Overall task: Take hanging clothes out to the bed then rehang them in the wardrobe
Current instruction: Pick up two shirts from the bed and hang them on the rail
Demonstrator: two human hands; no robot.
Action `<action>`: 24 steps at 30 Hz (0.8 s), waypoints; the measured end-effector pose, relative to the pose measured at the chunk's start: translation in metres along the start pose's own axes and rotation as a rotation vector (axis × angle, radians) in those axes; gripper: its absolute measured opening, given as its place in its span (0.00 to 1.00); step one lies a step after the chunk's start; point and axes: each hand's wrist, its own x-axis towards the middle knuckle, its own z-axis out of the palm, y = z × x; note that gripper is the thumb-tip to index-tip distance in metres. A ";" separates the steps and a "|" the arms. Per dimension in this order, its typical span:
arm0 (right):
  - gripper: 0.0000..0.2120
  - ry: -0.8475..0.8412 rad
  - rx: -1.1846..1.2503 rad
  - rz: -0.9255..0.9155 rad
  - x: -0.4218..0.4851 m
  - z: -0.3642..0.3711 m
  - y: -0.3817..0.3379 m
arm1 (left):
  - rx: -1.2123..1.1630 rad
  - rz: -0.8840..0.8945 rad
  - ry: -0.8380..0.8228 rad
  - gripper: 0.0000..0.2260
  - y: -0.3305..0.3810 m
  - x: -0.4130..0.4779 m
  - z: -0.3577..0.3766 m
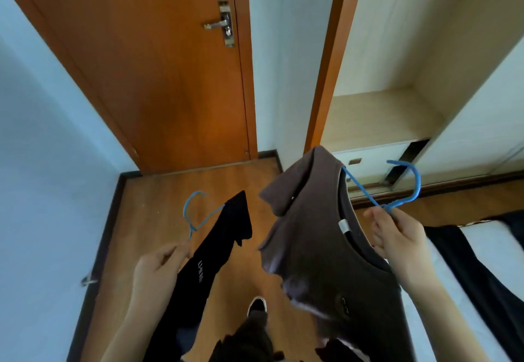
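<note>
Left hand (158, 265): it is raised in front of the body, and the neck of a blue hanger (192, 214) is pinched between its fingers (181, 251).
Black garment (209, 262): it is carried on the left hanger and hangs down past the left forearm; small white letters are seen on the cloth, but they are too blurred to be read.
Right hand (397, 239): it is held up at the right, and its fingers (377, 217) are closed around the neck of a second blue hanger (402, 188), just under the hook.
Brown T-shirt (320, 234): it is carried on the right hanger; its collar is turned to the camera, with a small light label inside the neck, and one sleeve is folded upward.
Wardrobe (397, 112): it stands open ahead at the right, with a pale wooden inside and a drawer front with a small handle below; both garments are held outside it, in the air over the floor.
Bed (482, 248): a white edge of it is seen at the right, and a dark cloth (465, 271) lies over it.
Door (170, 64): a closed brown door with a metal handle is seen ahead at the left.
Floor (158, 205): wooden boards; a dark shoe (256, 306) of the person is seen below.
</note>
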 end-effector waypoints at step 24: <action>0.14 0.379 0.227 -0.064 0.328 -0.110 -0.110 | -0.138 0.374 -0.572 0.14 0.338 0.283 0.307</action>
